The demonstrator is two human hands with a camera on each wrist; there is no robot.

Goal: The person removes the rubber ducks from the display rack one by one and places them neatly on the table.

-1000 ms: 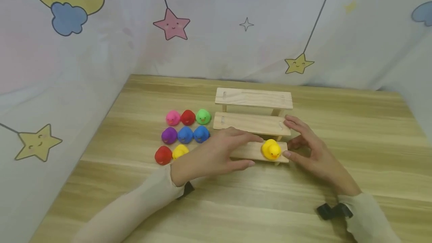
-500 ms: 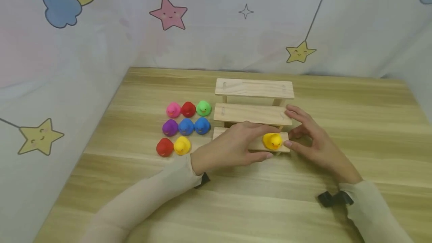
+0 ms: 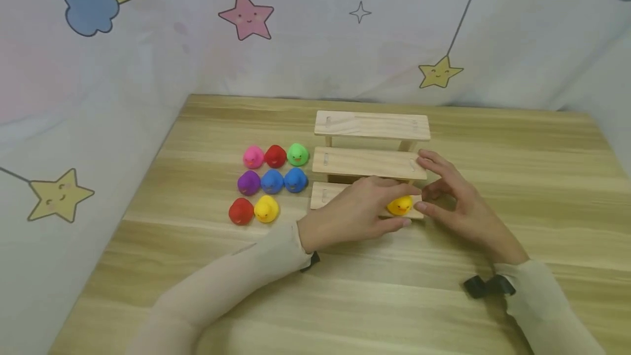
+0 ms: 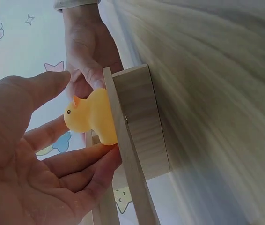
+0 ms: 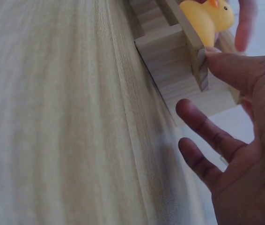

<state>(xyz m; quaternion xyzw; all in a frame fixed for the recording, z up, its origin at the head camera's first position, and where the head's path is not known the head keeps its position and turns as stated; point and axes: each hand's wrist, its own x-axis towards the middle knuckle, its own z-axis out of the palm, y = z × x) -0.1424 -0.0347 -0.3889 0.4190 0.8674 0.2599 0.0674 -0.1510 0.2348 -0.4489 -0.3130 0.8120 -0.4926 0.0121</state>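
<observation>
A yellow rubber duck (image 3: 399,206) sits upright near the right end of the lowest plank of a three-step wooden stand (image 3: 367,162). My left hand (image 3: 355,212) reaches over that plank from the left. In the left wrist view, its fingers lie beside the duck (image 4: 99,115) and some fingertips meet its base, while the thumb stays apart from it. At the stand's right end is my right hand (image 3: 458,207), its thumb against the lowest plank's end close to the duck and a fingertip at the middle plank's corner. Its other fingers are loosely extended in the right wrist view.
Left of the stand, several rubber ducks stand in three rows: pink (image 3: 253,156), red (image 3: 275,156) and green (image 3: 297,155) at the back, purple (image 3: 248,183) and two blue in the middle, red and yellow (image 3: 266,209) in front. A patterned curtain (image 3: 320,53) hangs behind the table.
My left hand has moved right along the lowest plank, closing in around the yellow duck, which sits slightly nearer the plank's end. My right hand keeps its place. The head view has tilted a little downward.
</observation>
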